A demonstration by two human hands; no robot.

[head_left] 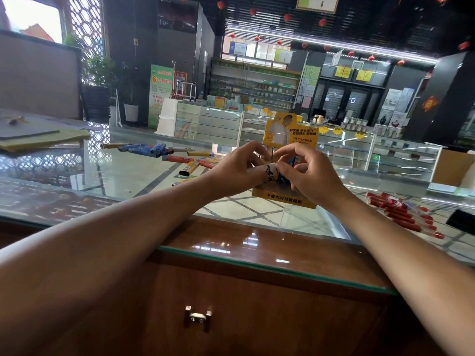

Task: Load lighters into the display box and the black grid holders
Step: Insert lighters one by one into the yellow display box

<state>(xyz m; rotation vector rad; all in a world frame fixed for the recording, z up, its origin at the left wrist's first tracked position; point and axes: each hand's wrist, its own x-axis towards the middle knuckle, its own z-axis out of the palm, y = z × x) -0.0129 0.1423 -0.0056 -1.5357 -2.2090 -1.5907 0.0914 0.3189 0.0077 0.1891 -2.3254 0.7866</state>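
One yellow display box on the tabletop; left hand pinches one cream printed lighter, right hand pinches one blue lighter.

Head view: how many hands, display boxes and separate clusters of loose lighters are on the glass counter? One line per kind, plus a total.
Hands: 2 (left hand, right hand)
Yellow display box: 1
Clusters of loose lighters: 2 (mixed-colour cluster, red cluster)
Total: 5
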